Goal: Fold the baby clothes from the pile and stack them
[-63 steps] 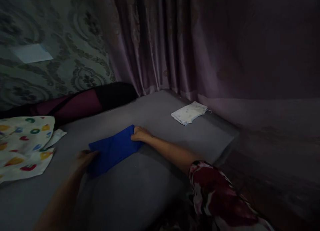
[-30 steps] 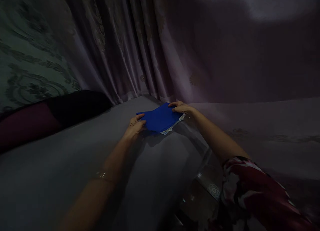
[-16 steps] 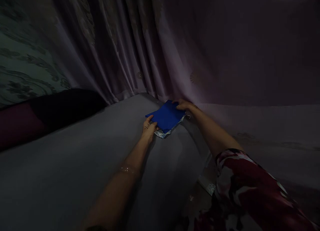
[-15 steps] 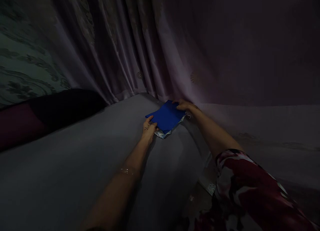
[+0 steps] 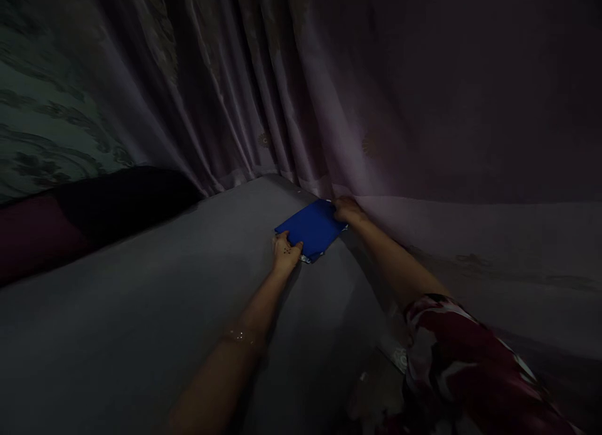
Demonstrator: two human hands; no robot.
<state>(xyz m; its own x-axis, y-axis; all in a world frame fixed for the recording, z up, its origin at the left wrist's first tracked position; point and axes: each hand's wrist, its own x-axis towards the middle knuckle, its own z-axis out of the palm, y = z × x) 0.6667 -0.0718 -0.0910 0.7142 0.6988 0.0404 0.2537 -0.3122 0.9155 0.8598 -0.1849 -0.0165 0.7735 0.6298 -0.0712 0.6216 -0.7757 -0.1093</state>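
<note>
A flat blue rectangular cover [image 5: 311, 227], like a folder or book cover, lies low over the grey surface [image 5: 155, 297]. Beneath its near edge a thin strip of pale, crumpled-looking material [image 5: 306, 258] shows; its kind is too dark to tell. My left hand [image 5: 286, 254] grips the near left edge, thumb and fingers closed on it. At the far right corner, my right hand [image 5: 347, 210] is closed round the edge, its fingertips partly hidden.
Purple curtains [image 5: 226, 96] hang behind the surface and touch its back edge. To the left lies a dark and maroon cushion-like bolster [image 5: 117, 203] against a patterned green wall [image 5: 42, 121]. Whitish cloth [image 5: 470, 234] covers the right side. A small patterned item [image 5: 399, 360] is near my sleeve.
Both hands have shifted slightly nearer with the blue cover. It now looks flatter and straighter, and less of the pale material shows beneath it.
</note>
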